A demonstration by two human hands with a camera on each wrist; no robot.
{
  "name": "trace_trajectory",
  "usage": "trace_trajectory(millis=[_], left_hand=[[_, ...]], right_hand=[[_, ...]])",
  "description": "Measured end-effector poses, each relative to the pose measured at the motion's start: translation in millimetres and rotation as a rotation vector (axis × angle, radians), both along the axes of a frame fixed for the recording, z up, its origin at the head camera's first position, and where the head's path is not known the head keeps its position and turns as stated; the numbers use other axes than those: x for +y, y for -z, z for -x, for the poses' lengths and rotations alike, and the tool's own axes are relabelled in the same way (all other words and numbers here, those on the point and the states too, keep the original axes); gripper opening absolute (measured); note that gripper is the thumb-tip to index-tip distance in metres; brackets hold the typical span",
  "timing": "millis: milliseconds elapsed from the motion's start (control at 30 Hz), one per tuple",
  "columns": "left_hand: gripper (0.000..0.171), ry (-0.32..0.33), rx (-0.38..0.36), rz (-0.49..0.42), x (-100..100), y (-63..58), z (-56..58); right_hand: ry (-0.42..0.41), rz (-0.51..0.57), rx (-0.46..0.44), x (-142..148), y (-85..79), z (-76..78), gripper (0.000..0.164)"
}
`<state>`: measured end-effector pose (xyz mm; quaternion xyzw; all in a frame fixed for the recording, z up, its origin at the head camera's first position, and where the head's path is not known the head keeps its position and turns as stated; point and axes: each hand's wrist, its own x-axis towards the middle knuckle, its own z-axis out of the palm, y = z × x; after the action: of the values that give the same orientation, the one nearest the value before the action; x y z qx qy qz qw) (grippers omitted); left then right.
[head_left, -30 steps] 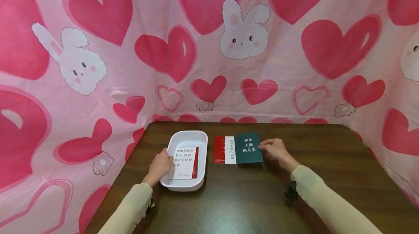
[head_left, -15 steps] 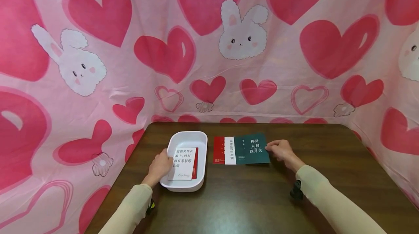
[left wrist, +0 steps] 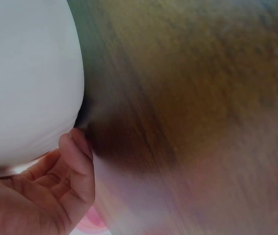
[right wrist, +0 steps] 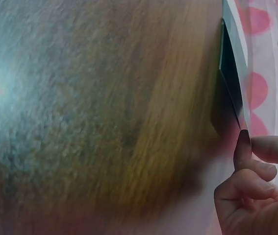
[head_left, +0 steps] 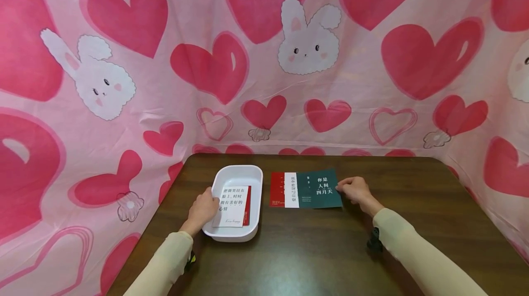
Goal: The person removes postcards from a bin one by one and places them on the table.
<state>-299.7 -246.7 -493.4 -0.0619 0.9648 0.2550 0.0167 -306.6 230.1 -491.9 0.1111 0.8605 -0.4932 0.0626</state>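
My left hand (head_left: 203,208) grips the left rim of a white plastic tray (head_left: 237,172); in the left wrist view its fingers (left wrist: 77,152) curl against the tray's outer wall (left wrist: 31,88). A white card with printed characters (head_left: 231,215) lies in the tray, partly over a red card (head_left: 246,213). Right of the tray, my right hand (head_left: 356,191) pinches the right edge of a dark green card (head_left: 324,199) with white characters. This card overlaps another green card (head_left: 306,190), beside a white card (head_left: 291,199) and a red card (head_left: 277,188) in a row.
Everything stands on a dark brown wooden table (head_left: 306,250). A pink cloth with hearts and rabbits (head_left: 256,84) hangs around the back and sides. Bare tabletop shows in front of the cards and right of my right hand.
My right hand has moved a little to the right with the top green card, uncovering small print on the green card beneath. The left hand and tray have stayed in place.
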Motion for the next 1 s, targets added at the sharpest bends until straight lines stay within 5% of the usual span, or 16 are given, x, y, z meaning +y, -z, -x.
trace_trajectory(millis=[1000], left_hand=[[0.046,-0.010,-0.013,-0.007,0.3,-1.2,0.7]], right_hand=[[-0.023,-0.282,0.144,-5.3,8.4,7.0,0.024]])
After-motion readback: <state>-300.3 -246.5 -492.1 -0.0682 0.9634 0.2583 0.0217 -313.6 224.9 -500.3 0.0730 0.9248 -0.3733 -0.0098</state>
